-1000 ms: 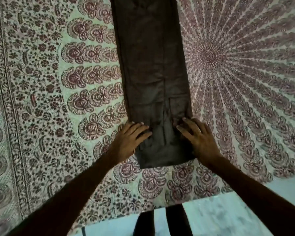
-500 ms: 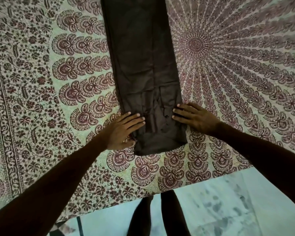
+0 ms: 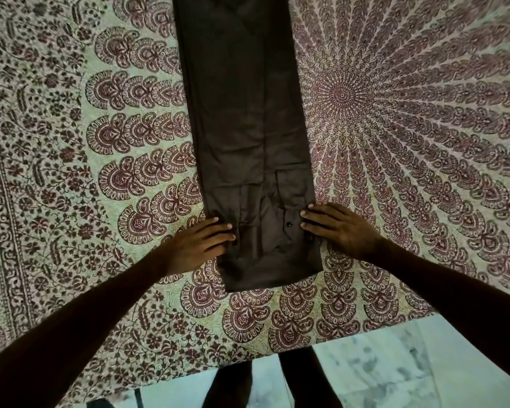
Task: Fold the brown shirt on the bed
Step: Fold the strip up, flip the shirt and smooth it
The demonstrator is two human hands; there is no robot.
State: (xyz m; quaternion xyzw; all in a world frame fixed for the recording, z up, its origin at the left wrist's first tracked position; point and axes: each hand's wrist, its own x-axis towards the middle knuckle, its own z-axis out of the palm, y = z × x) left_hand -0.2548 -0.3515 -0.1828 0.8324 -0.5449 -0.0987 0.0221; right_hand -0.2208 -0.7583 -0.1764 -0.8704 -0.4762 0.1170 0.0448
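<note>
The brown shirt lies on the bed as a long narrow strip, its sides folded in, running from the top edge down to a straight near end. A cuff with a dark button shows near that end. My left hand lies flat on the strip's left edge, fingers straight and pointing right. My right hand lies flat on its right edge, fingers straight and pointing left. Both hands press the cloth close to the near end.
A patterned bedsheet with maroon paisley and a radial mandala covers the bed. The bed's near edge runs across the bottom, with pale marble floor below it and my legs standing there.
Both hands have slid slightly up the strip and stay flat on its edges. The view has shifted, so the shirt sits a little differently in frame.
</note>
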